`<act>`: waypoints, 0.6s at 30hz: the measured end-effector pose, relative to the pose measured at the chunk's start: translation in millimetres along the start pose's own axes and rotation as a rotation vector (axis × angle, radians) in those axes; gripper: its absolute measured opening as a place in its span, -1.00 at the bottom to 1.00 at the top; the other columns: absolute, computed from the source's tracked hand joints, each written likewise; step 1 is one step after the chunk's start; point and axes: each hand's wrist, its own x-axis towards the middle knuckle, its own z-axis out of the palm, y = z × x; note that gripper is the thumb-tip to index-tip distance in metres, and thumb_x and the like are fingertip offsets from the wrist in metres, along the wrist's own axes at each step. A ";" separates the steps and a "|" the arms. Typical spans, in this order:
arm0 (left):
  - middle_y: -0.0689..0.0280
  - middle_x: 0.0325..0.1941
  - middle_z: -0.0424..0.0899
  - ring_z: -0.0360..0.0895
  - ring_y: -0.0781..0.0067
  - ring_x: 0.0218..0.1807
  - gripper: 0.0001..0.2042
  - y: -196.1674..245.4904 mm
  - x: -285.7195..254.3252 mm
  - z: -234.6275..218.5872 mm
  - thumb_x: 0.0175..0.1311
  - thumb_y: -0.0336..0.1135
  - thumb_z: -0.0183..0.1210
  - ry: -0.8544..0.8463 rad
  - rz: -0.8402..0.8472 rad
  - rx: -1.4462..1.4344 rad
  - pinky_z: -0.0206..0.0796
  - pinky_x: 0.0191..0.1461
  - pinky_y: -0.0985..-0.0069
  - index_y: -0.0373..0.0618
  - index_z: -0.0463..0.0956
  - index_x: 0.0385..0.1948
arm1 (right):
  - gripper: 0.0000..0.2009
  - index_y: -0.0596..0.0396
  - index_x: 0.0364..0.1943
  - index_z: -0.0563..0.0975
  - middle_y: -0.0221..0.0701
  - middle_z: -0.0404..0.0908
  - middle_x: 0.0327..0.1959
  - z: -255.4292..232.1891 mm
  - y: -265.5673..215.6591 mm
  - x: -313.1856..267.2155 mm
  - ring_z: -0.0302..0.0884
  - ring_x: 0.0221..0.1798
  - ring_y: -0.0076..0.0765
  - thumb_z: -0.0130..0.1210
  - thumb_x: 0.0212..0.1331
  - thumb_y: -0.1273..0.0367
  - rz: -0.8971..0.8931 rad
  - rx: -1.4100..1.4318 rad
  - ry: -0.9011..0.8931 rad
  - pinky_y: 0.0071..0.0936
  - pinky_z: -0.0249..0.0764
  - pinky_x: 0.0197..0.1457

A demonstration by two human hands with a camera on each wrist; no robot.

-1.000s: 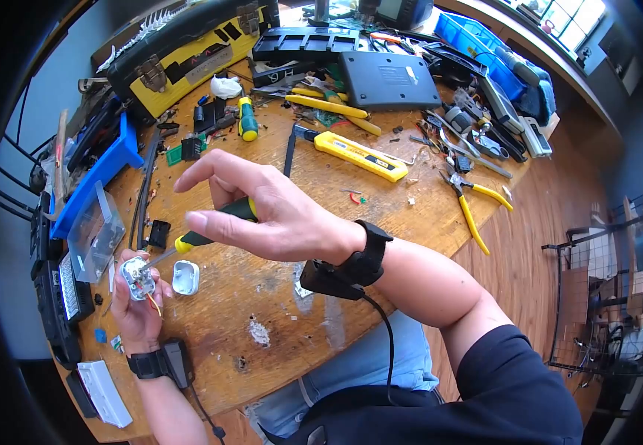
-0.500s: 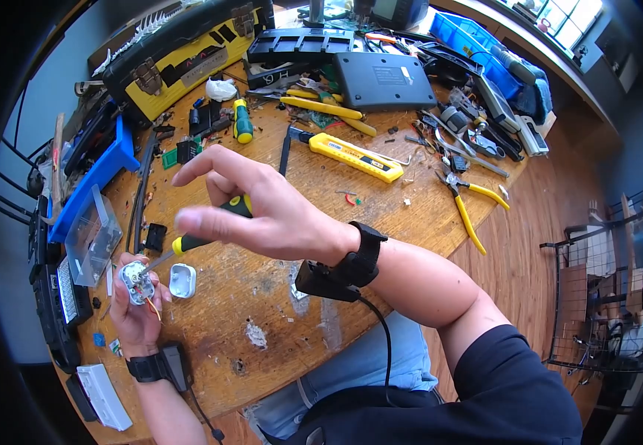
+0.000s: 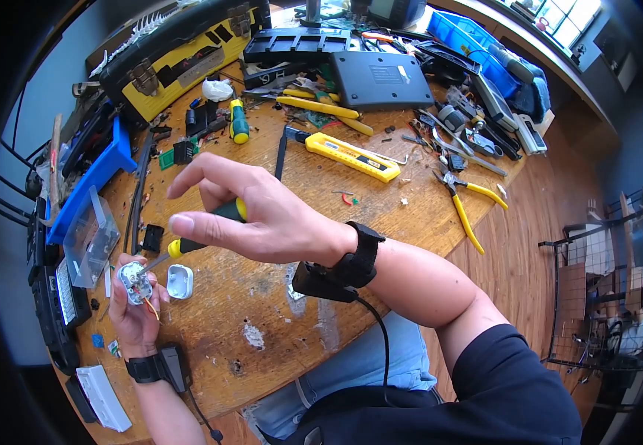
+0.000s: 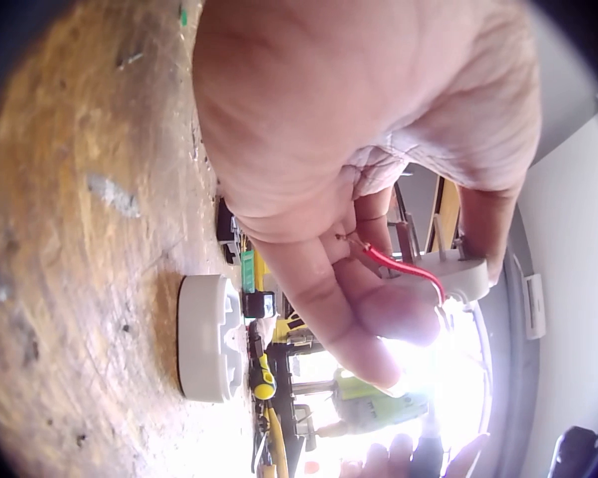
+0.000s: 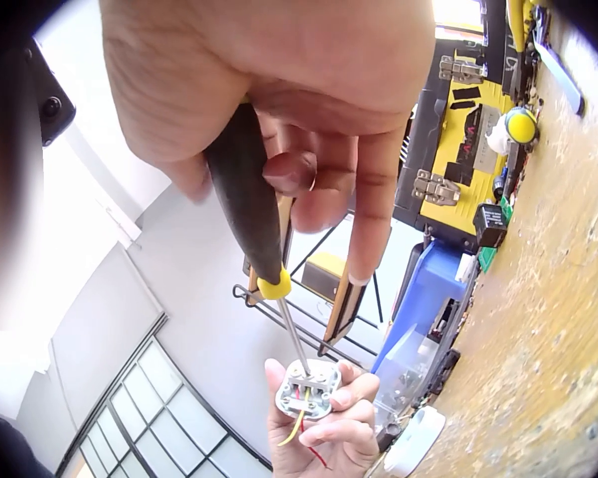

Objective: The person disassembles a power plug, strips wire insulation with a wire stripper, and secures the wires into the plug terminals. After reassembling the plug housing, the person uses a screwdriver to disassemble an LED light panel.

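Observation:
My left hand (image 3: 137, 323) holds an opened white plug (image 3: 133, 276) between thumb and fingers, its inside facing up. Metal prongs and a red wire (image 4: 409, 267) stick out of it in the left wrist view; a yellow wire (image 5: 294, 428) also hangs from it in the right wrist view. My right hand (image 3: 266, 215) grips a dark green and yellow screwdriver (image 5: 254, 204), the handle's butt in the palm. The shaft slants down to the left, its tip at the metal terminals inside the plug. On the table beside the left hand lies the white plug cover (image 3: 179, 282), hollow side up.
A yellow utility knife (image 3: 352, 157) and yellow-handled pliers (image 3: 461, 211) lie to the right. A second screwdriver (image 3: 239, 122) rests farther back, before a yellow and black toolbox (image 3: 180, 70). Left stand a clear plastic box (image 3: 91, 237) and a blue bin (image 3: 95, 185).
My right thumb and hand shift slightly about the screwdriver handle, while the tip stays at the plug. The left hand keeps its hold. The whole head view drifts a little.

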 end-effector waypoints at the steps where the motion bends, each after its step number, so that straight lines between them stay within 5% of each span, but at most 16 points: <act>1: 0.13 -0.34 0.55 0.54 0.48 -0.58 -0.51 -0.5 -0.4 -1.2 0.22 0.02 0.10 0.011 0.005 -0.009 0.44 -0.40 0.48 -0.26 0.26 -0.08 | -0.70 0.16 -0.13 0.40 -0.48 0.39 -0.54 2.2 1.5 0.8 0.28 -0.54 -0.65 0.09 0.20 0.24 0.000 -0.001 0.001 -0.63 0.18 -0.48; 4: 0.13 -0.35 0.55 0.53 0.49 -0.58 -0.51 0.1 -0.2 -1.8 0.22 0.01 0.09 0.023 0.012 -0.021 0.44 -0.39 0.48 -0.27 0.26 -0.08 | -0.68 0.18 -0.22 0.45 -0.36 0.34 -0.69 8.5 7.7 2.9 0.25 -0.63 -0.45 0.15 0.11 0.21 0.021 0.168 0.131 -0.43 0.17 -0.52; 6: 0.14 -0.35 0.55 0.53 0.49 -0.58 -0.50 0.1 0.0 -2.1 0.22 0.01 0.10 0.025 0.012 -0.025 0.44 -0.39 0.48 -0.27 0.25 -0.07 | -0.70 0.14 -0.14 0.40 -0.46 0.42 -0.51 5.7 7.4 1.6 0.30 -0.54 -0.64 0.09 0.20 0.23 -0.024 0.025 0.079 -0.61 0.20 -0.48; 10: 0.15 -0.35 0.55 0.53 0.48 -0.56 -0.50 0.1 0.4 -3.8 0.21 0.02 0.10 0.035 0.018 -0.040 0.44 -0.40 0.48 -0.26 0.26 -0.07 | -0.70 0.14 -0.15 0.39 -0.44 0.47 -0.50 -0.3 -2.1 -1.5 0.32 -0.52 -0.64 0.11 0.19 0.24 0.074 -0.054 -0.011 -0.61 0.20 -0.48; 13: 0.15 -0.35 0.55 0.53 0.47 -0.55 -0.50 0.7 0.3 -2.8 0.20 0.02 0.11 0.017 0.009 -0.020 0.44 -0.41 0.49 -0.26 0.27 -0.08 | -0.67 0.15 -0.13 0.39 -0.45 0.47 -0.55 -0.5 -1.3 0.3 0.32 -0.53 -0.64 0.09 0.19 0.19 -0.054 -0.092 0.023 -0.63 0.19 -0.49; 15: 0.15 -0.35 0.55 0.53 0.47 -0.55 -0.50 -0.5 0.4 -2.3 0.20 0.02 0.11 0.008 0.004 -0.004 0.45 -0.41 0.49 -0.26 0.27 -0.08 | -0.63 0.18 -0.17 0.42 -0.22 0.57 -0.50 -4.2 -12.8 0.4 0.55 -0.44 -0.41 0.09 0.16 0.13 0.172 0.045 0.032 -0.49 0.35 -0.38; 18: 0.15 -0.35 0.55 0.53 0.48 -0.56 -0.50 -3.2 0.4 -2.7 0.20 0.02 0.11 0.067 0.030 -0.012 0.46 -0.42 0.49 -0.26 0.27 -0.08 | -0.61 0.19 -0.17 0.42 -0.22 0.56 -0.50 -2.5 -4.7 3.7 0.54 -0.45 -0.41 0.08 0.17 0.11 0.189 0.039 0.060 -0.47 0.35 -0.36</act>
